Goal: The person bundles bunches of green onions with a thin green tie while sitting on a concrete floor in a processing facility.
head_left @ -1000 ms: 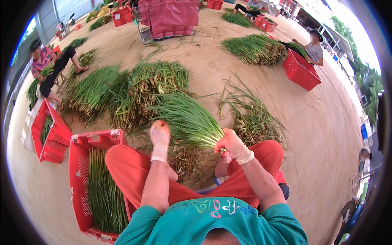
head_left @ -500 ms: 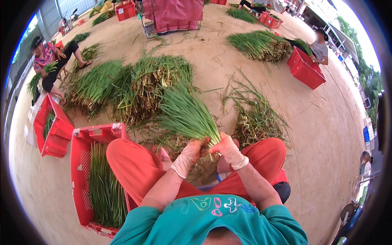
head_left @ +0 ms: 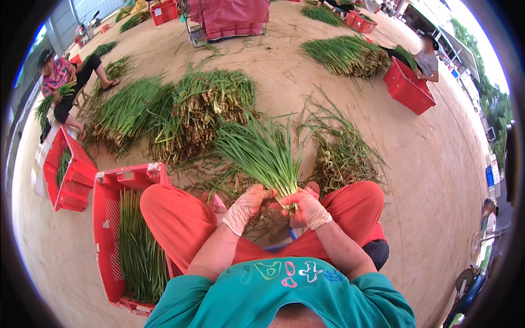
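A bunch of green chives (head_left: 261, 153) fans out in front of me between my knees, leaf tips pointing away and pale stem ends toward me. My right hand (head_left: 308, 209), in a thin whitish glove, is closed around the stems close to their lower ends. From the other side, my gloved left hand (head_left: 249, 206) has its fingers closed at the edge of the same stems; its fingertips are partly hidden. Beside my left leg stands a red crate (head_left: 105, 240) with long chives (head_left: 136, 246) laid lengthwise in it.
Large chive piles (head_left: 210, 112) lie ahead on the left. A heap of loose leaf scraps (head_left: 344, 156) sits beyond my right knee. Another red crate (head_left: 74, 177) stands at far left near a seated person (head_left: 57, 82). A second person (head_left: 427, 63) sits at far right behind a red crate (head_left: 407, 90).
The bunch has turned more upright, its leaves spreading wider to the right. My right hand has shifted slightly right and down, and my left hand slightly left.
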Demonstrator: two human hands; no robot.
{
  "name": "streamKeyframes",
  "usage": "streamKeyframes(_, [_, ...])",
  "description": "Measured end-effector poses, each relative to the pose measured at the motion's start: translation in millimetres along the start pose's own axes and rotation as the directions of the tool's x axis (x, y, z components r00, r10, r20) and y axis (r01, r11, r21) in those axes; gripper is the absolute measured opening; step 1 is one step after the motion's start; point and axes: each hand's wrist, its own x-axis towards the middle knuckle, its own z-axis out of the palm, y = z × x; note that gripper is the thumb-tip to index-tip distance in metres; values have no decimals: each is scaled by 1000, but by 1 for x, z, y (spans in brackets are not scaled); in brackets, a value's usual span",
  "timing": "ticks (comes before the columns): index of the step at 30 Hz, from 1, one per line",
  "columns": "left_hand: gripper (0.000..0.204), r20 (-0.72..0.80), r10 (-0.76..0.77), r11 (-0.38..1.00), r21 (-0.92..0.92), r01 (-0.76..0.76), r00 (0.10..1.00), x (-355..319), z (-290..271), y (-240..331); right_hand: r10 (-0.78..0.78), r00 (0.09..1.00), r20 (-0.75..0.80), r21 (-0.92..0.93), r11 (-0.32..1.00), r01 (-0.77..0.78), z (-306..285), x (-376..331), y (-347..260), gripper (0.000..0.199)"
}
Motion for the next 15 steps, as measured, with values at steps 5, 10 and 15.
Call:
streamKeyframes(5, [29, -249, 292, 691, 722, -23, 923, 3, -30, 9, -34, 998, -56, -134, 991, 26, -9, 8, 11, 52])
streamKeyframes(10, [22, -28, 669, 267, 942, -205, 742, 8, -12, 0, -171, 985, -29, -335, 930, 151, 12, 6, 16, 55])
streamKeyframes(15, [15, -147, 847, 203, 978, -55, 510, 19, -32, 2, -179, 984, 17, -303, 936, 176, 6, 3, 12, 49])
